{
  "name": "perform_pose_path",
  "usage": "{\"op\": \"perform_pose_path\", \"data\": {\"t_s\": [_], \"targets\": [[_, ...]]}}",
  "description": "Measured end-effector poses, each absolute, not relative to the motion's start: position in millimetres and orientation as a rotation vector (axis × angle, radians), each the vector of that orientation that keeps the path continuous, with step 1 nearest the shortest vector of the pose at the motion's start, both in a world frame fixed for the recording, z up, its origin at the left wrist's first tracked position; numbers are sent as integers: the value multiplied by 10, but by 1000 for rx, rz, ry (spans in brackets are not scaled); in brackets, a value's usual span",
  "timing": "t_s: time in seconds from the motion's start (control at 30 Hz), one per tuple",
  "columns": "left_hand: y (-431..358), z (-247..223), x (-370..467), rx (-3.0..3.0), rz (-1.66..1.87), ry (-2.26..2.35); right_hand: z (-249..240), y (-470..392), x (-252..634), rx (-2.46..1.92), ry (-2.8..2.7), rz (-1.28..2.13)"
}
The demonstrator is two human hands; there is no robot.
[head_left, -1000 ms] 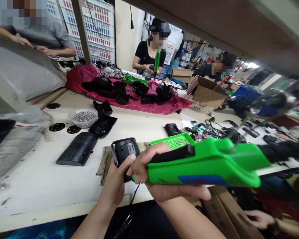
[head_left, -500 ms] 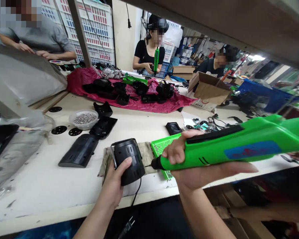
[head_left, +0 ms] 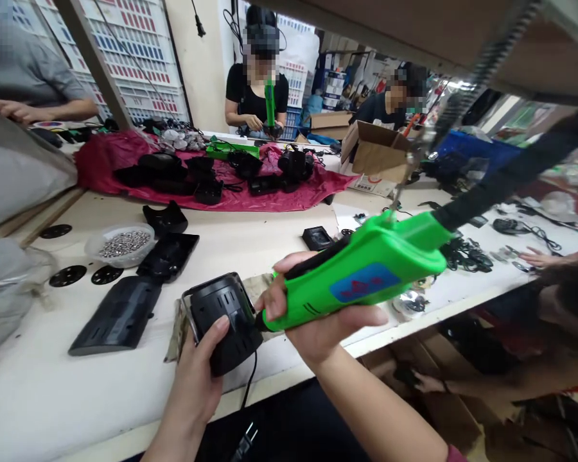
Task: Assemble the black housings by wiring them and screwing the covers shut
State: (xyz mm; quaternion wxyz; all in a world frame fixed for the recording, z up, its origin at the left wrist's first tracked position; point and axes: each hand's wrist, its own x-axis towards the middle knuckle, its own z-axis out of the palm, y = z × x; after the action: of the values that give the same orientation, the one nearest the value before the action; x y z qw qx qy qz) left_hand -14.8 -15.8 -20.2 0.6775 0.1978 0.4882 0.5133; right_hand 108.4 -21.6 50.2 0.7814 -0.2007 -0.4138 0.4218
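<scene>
My left hand (head_left: 200, 362) is closed around a black plastic housing (head_left: 224, 314) with vent slots and a metal bracket along its left side. A power cord hangs from it, and the plug (head_left: 245, 443) dangles below the table edge. In my right hand (head_left: 308, 321) is a green electric screwdriver (head_left: 347, 276), gripped along its body and tilted. Its black nose meets the right side of the housing; the bit itself is hidden there. Beneath the housing lies a khaki cloth (head_left: 176, 333).
Left of my hands are black casing parts (head_left: 115, 314), black discs (head_left: 67, 276) and a bowl of screws (head_left: 120, 247). A pink sheet (head_left: 279, 202) bearing black parts lies farther back. A co-worker (head_left: 257, 96) holds another green screwdriver. Another person's arm (head_left: 486, 385) is at lower right.
The screwdriver has moved left and in, so its nose now meets the housing where a gap with the bit showed before. The view has shifted to the right.
</scene>
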Motion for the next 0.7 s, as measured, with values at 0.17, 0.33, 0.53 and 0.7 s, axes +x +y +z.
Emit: {"op": "perform_pose_path", "data": {"t_s": [0.17,0.33,0.53,0.7], "targets": [[-173,-156,-150,379,1181,1076,431,-176,1062,-365,-921,962],[-189,-220,-167,359,1202,1094,546,-265,1114,-516,-905,933],[-163,-163,-231,196,1192,1077,662,-182,1321,-706,-877,691],[-139,8,-159,35,1169,998,501,-50,1552,-984,-1126,557]]}}
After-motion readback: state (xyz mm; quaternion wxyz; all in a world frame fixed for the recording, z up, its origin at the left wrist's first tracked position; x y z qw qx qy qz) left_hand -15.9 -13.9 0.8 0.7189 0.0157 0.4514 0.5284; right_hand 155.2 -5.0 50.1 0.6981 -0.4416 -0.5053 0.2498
